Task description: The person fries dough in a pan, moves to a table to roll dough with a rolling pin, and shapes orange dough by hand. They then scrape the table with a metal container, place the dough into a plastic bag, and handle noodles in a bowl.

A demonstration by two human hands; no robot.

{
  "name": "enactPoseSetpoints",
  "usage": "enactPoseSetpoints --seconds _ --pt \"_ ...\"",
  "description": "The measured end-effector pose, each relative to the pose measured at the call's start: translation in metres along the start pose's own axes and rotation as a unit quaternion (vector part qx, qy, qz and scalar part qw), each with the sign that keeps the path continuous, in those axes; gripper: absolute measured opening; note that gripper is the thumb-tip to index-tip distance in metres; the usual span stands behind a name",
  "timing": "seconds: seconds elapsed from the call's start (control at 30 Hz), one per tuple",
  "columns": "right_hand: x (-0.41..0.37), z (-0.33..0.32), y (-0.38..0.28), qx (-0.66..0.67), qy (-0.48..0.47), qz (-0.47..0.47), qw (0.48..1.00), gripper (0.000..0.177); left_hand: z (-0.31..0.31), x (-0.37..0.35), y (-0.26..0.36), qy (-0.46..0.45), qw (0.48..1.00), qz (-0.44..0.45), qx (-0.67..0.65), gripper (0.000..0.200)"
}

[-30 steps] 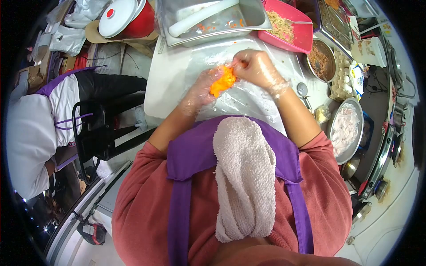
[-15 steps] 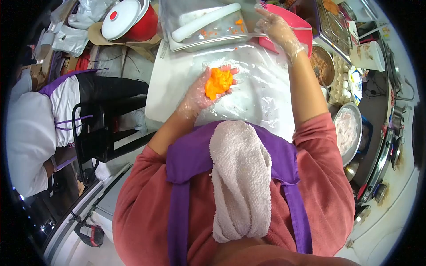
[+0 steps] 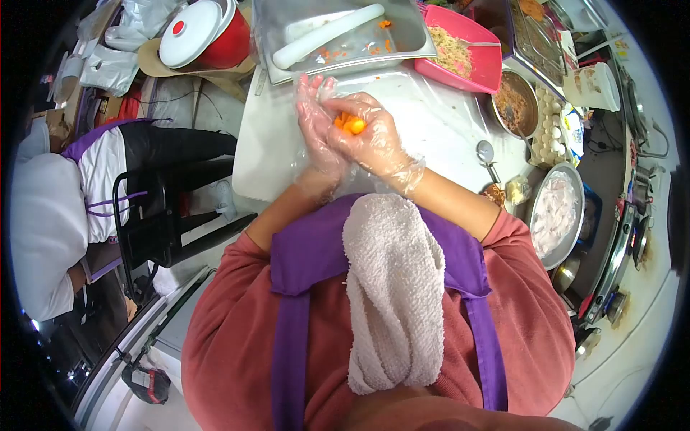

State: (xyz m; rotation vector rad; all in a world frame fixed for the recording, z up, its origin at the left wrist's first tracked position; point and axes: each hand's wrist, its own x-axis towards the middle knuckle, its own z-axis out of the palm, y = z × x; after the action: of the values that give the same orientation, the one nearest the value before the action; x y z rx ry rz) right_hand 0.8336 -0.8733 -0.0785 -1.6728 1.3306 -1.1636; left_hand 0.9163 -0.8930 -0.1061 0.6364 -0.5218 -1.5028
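Note:
A soft lump of orange dough (image 3: 351, 125) sits pressed between my two hands, mostly covered by them. My left hand (image 3: 317, 136), in a clear plastic glove, cups it from the left and below, fingers pointing away from me. Curled over it from the right is my right hand (image 3: 379, 136), gloved the same way. Both hands are closed around the dough above the white tabletop (image 3: 431, 122), which has clear plastic sheeting on it. Just beyond them stands a metal tray (image 3: 352, 60) holding a white rolling pin (image 3: 327, 37) and orange scraps.
A pink basin (image 3: 494, 68) of shredded filling stands at the back right. Near it are a pot of brown filling (image 3: 514, 104), an egg carton (image 3: 550, 133) and a metal bowl (image 3: 575, 215). A red pot (image 3: 233, 39) stands back left; a person (image 3: 54, 223) is at the left.
My right hand has come back from over the pink basin and closed on the dough. My left hand has turned and curled around it. The basin's filling and a spoon on the table now show.

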Motion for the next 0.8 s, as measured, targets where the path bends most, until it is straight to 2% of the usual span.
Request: enactPoseSetpoints --seconds 0.03,0.1,0.17,0.2,0.27,0.33,0.4,0.43,0.47,0.5,0.53,0.57,0.6,0.63,0.67,0.7,0.73,0.77,0.8 --pt "-0.003 0.002 -0.004 -0.001 0.001 0.001 1.0 0.041 0.003 -0.004 0.003 -0.035 0.999 0.03 0.002 0.068" --pt "-0.006 0.004 -0.013 0.127 0.055 0.052 0.989 0.045 0.009 -0.01 0.009 -0.035 0.999 0.022 0.025 0.072" --pt "-0.006 0.003 -0.016 0.163 0.068 0.031 0.984 0.042 0.018 -0.013 0.013 -0.021 0.994 0.077 0.069 0.074" --pt "-0.006 0.003 -0.016 0.199 0.08 0.009 0.977 0.04 0.02 -0.014 0.014 -0.021 0.994 0.077 0.068 0.074" --pt "-0.008 0.002 -0.017 0.207 0.084 0.004 0.975 0.034 0.022 -0.015 0.015 -0.061 0.984 0.142 0.086 0.074" --pt "-0.009 0.0 -0.017 0.218 0.087 -0.001 0.972 0.029 0.022 -0.016 0.013 -0.075 0.983 0.143 0.091 0.074" --pt "-0.007 -0.003 -0.013 0.161 0.109 0.01 0.981 0.022 0.024 -0.017 0.013 -0.089 0.981 0.143 0.096 0.074" --pt "-0.005 -0.007 -0.012 0.16 0.108 0.01 0.981 0.022 0.028 -0.019 0.017 -0.082 0.989 0.102 0.076 0.071" --pt "-0.003 -0.012 -0.013 0.12 0.092 -0.012 0.988 0.015 0.031 -0.02 0.018 -0.074 0.994 0.06 0.055 0.067" --pt "-0.002 -0.016 -0.012 0.079 0.075 -0.034 0.993 0.008 0.027 -0.02 0.016 -0.073 0.994 0.059 0.054 0.067" --pt "0.0 -0.017 -0.011 0.078 0.075 -0.035 0.993 0.008 0.023 -0.019 0.014 -0.057 0.998 -0.019 -0.007 0.061" --pt "0.002 -0.018 -0.009 0.118 0.102 0.014 0.988 0.009 0.019 -0.018 0.012 -0.039 0.992 -0.098 -0.066 0.055" --pt "0.004 -0.019 -0.007 0.157 0.128 0.063 0.977 0.013 0.017 -0.019 0.009 -0.04 0.992 -0.098 -0.067 0.055" --pt "0.005 -0.022 -0.004 0.157 0.128 0.063 0.977 0.013 0.018 -0.019 0.008 -0.019 0.957 -0.252 -0.144 0.05" --pt "0.006 -0.026 -0.002 0.175 0.142 0.088 0.97 0.015 0.019 -0.02 0.008 0.003 0.891 -0.399 -0.217 0.046" --pt "0.006 -0.028 0.0 0.193 0.155 0.113 0.962 0.018 0.022 -0.023 0.008 0.003 0.891 -0.398 -0.217 0.046" --pt "0.004 -0.026 0.002 0.269 0.151 0.141 0.941 0.012 0.028 -0.025 0.009 0.028 0.882 -0.403 -0.244 0.045" --pt "0.003 -0.026 0.002 0.269 0.151 0.141 0.941 0.012 0.031 -0.027 0.01 0.052 0.871 -0.407 -0.27 0.044" --pt "0.003 -0.027 0.003 0.367 0.096 0.143 0.914 0.01 0.013 -0.02 -0.002 -0.018 0.896 -0.343 -0.28 0.037"
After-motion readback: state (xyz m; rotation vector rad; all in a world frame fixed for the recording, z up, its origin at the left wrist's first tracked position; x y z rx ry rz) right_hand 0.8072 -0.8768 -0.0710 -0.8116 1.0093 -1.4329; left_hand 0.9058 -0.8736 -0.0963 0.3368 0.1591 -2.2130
